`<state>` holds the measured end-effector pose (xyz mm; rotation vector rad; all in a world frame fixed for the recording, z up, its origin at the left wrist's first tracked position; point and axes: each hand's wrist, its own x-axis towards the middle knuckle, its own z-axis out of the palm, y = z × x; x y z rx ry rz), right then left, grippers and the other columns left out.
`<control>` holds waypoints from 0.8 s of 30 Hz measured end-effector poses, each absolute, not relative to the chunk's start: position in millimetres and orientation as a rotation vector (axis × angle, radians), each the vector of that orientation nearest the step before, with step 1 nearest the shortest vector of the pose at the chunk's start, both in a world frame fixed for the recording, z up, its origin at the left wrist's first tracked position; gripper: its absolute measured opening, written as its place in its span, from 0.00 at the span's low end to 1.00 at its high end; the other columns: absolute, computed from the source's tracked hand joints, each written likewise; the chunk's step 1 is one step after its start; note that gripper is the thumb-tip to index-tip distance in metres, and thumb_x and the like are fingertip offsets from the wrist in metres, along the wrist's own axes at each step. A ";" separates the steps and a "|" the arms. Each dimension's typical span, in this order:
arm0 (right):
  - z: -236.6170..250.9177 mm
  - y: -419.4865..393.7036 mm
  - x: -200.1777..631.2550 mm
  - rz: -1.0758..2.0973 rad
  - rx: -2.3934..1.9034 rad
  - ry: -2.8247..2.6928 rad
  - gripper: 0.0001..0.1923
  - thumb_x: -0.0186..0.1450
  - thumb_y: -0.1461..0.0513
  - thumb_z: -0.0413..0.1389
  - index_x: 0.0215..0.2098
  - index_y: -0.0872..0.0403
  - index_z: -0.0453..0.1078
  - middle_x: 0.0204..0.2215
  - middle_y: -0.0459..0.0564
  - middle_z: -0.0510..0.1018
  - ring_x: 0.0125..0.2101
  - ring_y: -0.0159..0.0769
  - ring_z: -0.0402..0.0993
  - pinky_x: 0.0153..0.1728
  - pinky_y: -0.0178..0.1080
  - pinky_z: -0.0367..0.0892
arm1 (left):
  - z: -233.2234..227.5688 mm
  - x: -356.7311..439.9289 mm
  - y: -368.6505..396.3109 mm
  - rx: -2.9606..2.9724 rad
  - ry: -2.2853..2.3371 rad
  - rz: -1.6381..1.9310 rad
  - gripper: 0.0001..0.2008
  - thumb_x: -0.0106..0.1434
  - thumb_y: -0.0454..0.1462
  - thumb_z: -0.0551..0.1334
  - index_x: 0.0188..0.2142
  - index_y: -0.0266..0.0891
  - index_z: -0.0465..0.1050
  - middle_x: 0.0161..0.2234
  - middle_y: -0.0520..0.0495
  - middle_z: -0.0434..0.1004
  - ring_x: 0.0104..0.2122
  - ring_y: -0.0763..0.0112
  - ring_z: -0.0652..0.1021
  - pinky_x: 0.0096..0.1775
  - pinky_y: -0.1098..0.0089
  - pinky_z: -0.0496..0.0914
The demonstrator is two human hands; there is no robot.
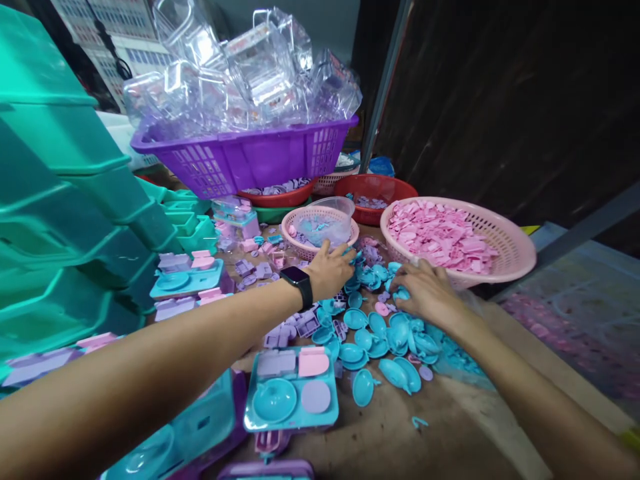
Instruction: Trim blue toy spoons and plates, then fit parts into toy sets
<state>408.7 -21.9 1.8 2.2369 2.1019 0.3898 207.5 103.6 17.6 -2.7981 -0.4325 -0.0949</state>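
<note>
Stack of teal bins (pixel 55 200) fills the 9 o'clock edge. Right of it, filled teal trays (pixel 186 280) with lilac and pink parts; another filled tray (pixel 291 389) at 6 o'clock. Purple basket (pixel 245 157) at 12 o'clock, heaped with clear plastic cases (pixel 250 73). Left hand (pixel 330 270), smartwatch (pixel 299 281) on the wrist, reaches to just above centre, palm down, fingers curled onto the loose blue bowl pieces (pixel 380 333) by the small pink basket (pixel 320 230); can't tell if it pinches one. The blue pile spreads from centre toward 5 o'clock on the brown table (pixel 400 440). Right hand (pixel 425 293) sits just right of centre, palm down on the same pile, fingers bent and close together, tips touching blue pieces; grip not visible. Red bowl (pixel 375 190) at 1 o'clock. Large pink basket (pixel 457 240) of pink chips at 2 o'clock, just beyond the right hand.
</note>
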 end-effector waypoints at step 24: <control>-10.3 -86.2 421.1 0.258 2.374 2.131 0.14 0.61 0.55 0.65 0.47 0.40 0.82 0.45 0.52 0.77 0.46 0.50 0.71 0.44 0.46 0.63 | 27.3 236.6 58.6 -3.023 -0.229 0.220 0.12 0.64 0.28 0.58 0.40 0.38 0.80 0.58 0.41 0.75 0.59 0.48 0.67 0.61 0.41 0.55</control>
